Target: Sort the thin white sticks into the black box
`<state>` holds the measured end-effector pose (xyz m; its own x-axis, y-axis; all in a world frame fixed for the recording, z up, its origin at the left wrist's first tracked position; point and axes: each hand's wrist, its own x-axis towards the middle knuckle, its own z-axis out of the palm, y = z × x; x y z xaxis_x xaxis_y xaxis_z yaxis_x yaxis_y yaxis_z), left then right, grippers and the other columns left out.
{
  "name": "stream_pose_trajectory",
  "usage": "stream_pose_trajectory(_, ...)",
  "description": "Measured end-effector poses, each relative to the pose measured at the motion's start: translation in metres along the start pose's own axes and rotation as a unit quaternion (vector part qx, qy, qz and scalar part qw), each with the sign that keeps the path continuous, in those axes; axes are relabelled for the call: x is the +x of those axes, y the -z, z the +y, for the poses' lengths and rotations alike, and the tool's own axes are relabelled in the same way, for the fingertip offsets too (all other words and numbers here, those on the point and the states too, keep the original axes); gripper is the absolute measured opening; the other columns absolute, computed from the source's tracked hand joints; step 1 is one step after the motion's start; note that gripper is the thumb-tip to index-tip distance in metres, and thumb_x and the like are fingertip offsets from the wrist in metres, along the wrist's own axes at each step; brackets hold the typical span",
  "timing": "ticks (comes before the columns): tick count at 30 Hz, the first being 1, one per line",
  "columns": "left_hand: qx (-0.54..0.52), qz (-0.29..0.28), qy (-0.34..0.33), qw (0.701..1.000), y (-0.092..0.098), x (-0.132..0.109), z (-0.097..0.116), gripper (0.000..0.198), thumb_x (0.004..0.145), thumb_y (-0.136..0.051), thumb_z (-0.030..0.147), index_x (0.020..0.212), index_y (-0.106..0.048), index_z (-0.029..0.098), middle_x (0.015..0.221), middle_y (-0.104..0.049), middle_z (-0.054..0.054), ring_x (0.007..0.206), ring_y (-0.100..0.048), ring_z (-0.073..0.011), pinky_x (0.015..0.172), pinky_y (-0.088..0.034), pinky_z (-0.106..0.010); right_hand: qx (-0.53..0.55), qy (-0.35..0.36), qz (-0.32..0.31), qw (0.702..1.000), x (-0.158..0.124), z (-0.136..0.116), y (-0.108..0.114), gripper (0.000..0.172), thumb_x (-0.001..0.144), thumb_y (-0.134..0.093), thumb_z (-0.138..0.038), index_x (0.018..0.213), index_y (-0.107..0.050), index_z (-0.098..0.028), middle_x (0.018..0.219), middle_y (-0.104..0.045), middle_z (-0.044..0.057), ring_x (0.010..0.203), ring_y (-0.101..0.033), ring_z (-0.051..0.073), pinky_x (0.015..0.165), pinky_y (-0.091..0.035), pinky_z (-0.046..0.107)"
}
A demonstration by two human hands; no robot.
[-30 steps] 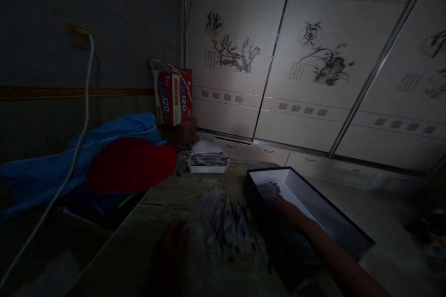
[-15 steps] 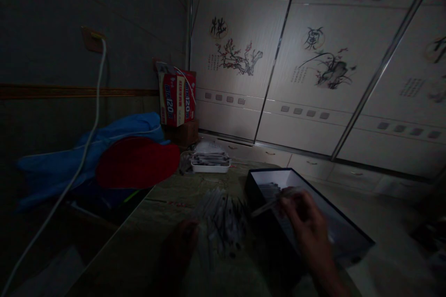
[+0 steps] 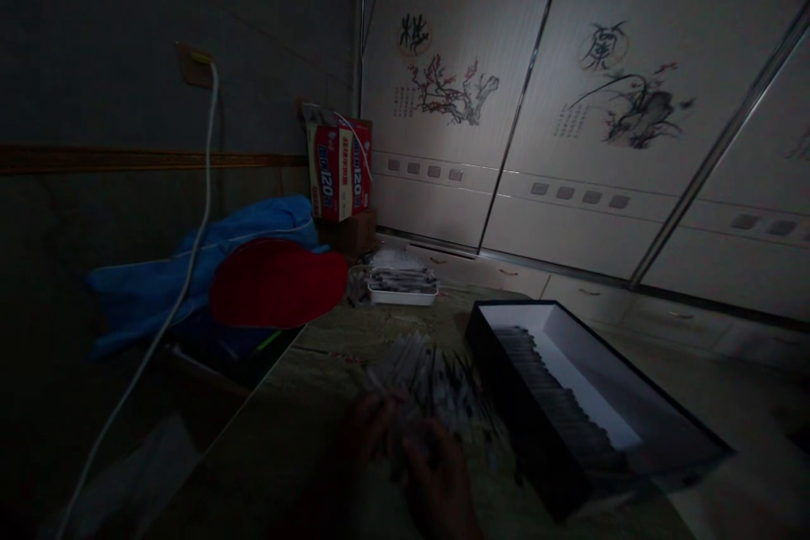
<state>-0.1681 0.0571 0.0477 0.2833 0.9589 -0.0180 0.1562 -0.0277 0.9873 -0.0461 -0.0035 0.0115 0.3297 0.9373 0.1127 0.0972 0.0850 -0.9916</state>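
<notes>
The scene is very dark. A loose heap of thin pale and dark sticks (image 3: 430,380) lies on the table (image 3: 304,439) in front of me. My left hand (image 3: 364,430) rests at the heap's near left edge. My right hand (image 3: 436,485) sits at its near side, fingers curled toward the sticks. Whether either hand holds a stick is lost in shadow. To the right stands a long black box (image 3: 569,405) with a white inside, a row of sticks packed along its left wall.
A small white tray (image 3: 403,287) of more sticks sits at the table's far end. A red round object (image 3: 278,283) and blue cloth (image 3: 190,270) lie left. A red carton (image 3: 338,169) stands by the wall. A white cable (image 3: 190,245) hangs from a socket.
My right hand has left the black box and come back to the heap of sticks beside my left hand. The view has shifted slightly left and down.
</notes>
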Motion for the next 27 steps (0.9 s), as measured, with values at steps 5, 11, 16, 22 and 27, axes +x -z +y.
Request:
stream_pose_trajectory(5,-0.064,-0.02,0.012,0.998,-0.001,0.004,-0.004,0.041,0.077,-0.048,0.057,0.074,-0.059,0.017,0.049,-0.047,0.006,0.041,-0.042,-0.0089,0.042,-0.032,-0.021,0.049,-0.059,-0.1,0.992,-0.006,0.011,-0.009,0.054,0.078,-0.045,-0.07,0.075,-0.059,-0.018,0.051,-0.051,-0.003,0.039,-0.041,0.009,0.037,-0.03,0.019)
stream_pose_trajectory(11,-0.125,-0.047,0.023,0.991,-0.004,0.015,-0.022,0.042,0.077,-0.047,0.059,0.076,-0.057,0.018,0.053,-0.052,0.005,0.039,-0.041,-0.0081,0.039,-0.031,-0.021,0.099,-0.098,-0.162,0.977,0.0,0.003,-0.001,0.054,0.071,-0.053,-0.073,0.071,-0.057,-0.019,0.049,-0.046,-0.005,0.04,-0.039,0.008,0.039,-0.031,0.019)
stream_pose_trajectory(16,-0.072,-0.051,0.009,0.996,0.0,0.011,-0.016,0.043,0.082,-0.042,0.057,0.069,-0.059,0.02,0.047,-0.052,0.004,0.042,-0.048,-0.0117,0.044,-0.04,-0.024,0.095,-0.094,-0.143,0.981,-0.002,-0.005,0.002,0.059,0.066,-0.052,-0.078,0.07,-0.06,-0.02,0.053,-0.05,-0.003,0.045,-0.042,0.01,0.044,-0.036,0.021)
stream_pose_trajectory(22,-0.033,0.016,0.015,0.999,0.004,0.001,0.0,0.04,0.082,-0.046,0.053,0.069,-0.061,0.019,0.062,-0.06,0.0,0.058,-0.056,-0.0143,0.059,-0.046,-0.026,-0.06,-0.006,-0.107,0.992,-0.007,-0.003,-0.006,0.057,0.081,-0.041,-0.07,0.08,-0.067,-0.02,0.066,-0.062,0.003,0.062,-0.056,0.016,0.057,-0.043,0.024)
stream_pose_trajectory(27,0.013,0.062,0.061,0.996,0.006,0.001,-0.002,0.04,0.077,-0.047,0.056,0.073,-0.062,0.018,0.07,-0.066,-0.004,0.068,-0.062,-0.0201,0.065,-0.05,-0.031,-0.225,0.041,-0.087,0.97,-0.008,-0.009,-0.016,0.061,0.089,-0.027,-0.061,0.095,-0.069,-0.018,0.081,-0.069,0.015,0.075,-0.065,0.026,0.066,-0.045,0.033)
